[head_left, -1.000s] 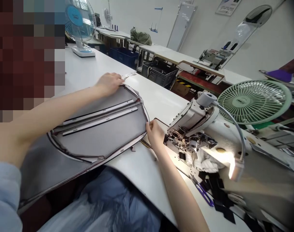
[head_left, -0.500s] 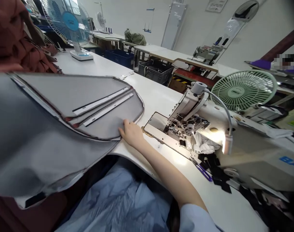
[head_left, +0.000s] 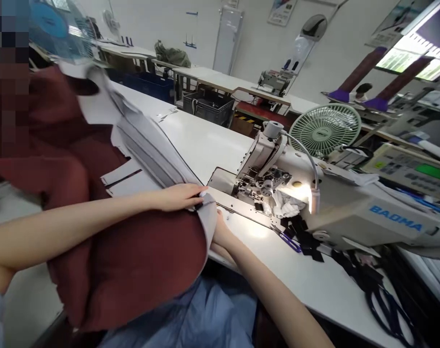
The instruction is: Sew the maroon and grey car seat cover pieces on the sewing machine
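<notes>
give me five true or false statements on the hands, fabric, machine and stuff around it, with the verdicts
1. The left hand and right hand both touch the red and grey fabric. True.
2. The green fan stands beyond the sewing machine. True.
3. No light shines at the machine. False: its lamp is lit.
4. The purple-handled scissors are in the right hand. False: they lie on the white table beside black scraps.
5. The lettering on the machine is red. False: it is blue.
</notes>
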`<action>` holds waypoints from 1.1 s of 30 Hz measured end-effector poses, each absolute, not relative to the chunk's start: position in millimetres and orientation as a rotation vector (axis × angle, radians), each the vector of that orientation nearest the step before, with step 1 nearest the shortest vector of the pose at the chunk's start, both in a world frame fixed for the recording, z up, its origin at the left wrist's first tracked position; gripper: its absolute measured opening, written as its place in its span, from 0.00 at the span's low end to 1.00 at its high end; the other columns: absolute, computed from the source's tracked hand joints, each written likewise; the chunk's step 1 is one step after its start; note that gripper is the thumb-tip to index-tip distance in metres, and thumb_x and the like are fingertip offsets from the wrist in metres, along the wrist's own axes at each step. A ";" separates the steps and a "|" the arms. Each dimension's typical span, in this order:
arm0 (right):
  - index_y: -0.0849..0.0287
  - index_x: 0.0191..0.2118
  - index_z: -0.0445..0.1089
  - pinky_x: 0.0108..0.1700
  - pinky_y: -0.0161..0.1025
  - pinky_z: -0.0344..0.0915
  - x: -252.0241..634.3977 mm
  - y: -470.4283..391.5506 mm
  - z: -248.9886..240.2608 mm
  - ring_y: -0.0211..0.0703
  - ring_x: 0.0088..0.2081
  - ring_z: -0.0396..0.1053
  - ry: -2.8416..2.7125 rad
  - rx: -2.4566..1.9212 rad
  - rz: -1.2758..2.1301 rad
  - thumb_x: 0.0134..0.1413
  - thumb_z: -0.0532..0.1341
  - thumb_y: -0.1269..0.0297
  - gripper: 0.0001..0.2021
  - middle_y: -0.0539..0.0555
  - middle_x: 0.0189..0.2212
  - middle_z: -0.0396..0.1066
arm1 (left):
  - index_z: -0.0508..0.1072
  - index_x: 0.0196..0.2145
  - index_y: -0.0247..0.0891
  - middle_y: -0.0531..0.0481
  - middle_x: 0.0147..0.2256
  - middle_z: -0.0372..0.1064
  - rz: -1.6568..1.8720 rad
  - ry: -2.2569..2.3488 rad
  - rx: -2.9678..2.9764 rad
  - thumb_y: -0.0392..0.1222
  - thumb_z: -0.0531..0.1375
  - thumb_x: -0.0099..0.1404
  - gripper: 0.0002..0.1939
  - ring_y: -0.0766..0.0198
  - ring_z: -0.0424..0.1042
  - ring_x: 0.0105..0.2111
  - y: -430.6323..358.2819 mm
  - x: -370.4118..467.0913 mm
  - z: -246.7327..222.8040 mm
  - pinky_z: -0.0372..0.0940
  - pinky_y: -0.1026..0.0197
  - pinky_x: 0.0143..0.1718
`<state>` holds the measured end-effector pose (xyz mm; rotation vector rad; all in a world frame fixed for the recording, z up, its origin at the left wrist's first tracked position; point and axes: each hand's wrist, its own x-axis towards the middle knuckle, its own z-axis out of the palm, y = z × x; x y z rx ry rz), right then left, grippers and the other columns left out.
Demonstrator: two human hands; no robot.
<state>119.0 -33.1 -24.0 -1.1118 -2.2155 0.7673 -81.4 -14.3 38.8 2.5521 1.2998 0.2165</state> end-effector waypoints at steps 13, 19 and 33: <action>0.65 0.74 0.41 0.67 0.65 0.50 120.5 -67.9 8.2 0.64 0.73 0.38 -2.498 -1.363 0.573 0.56 0.60 0.63 0.44 0.69 0.73 0.36 | 0.57 0.68 0.55 0.53 0.69 0.54 0.203 1.164 3.007 0.40 0.54 0.70 0.31 0.56 0.47 0.71 10.5 -150.5 -1.1 0.38 0.51 0.71; 0.63 0.74 0.27 0.65 0.57 0.60 141.3 -62.4 -29.2 0.58 0.71 0.49 -2.222 -1.294 0.959 0.49 0.57 0.72 0.51 0.68 0.73 0.40 | 0.68 0.61 0.59 0.59 0.67 0.57 0.358 1.577 2.939 0.39 0.46 0.74 0.23 0.57 0.50 0.70 13.5 -151.6 60.2 0.45 0.44 0.69; 0.57 0.56 0.70 0.56 0.48 0.70 145.4 -41.2 -30.2 0.49 0.54 0.73 -1.558 -1.001 1.937 0.57 0.58 0.66 0.20 0.55 0.51 0.76 | 0.77 0.38 0.37 0.39 0.42 0.75 0.028 1.524 3.003 0.26 0.52 0.64 0.15 0.53 0.71 0.45 84.1 -4.2 -2.8 0.59 0.46 0.52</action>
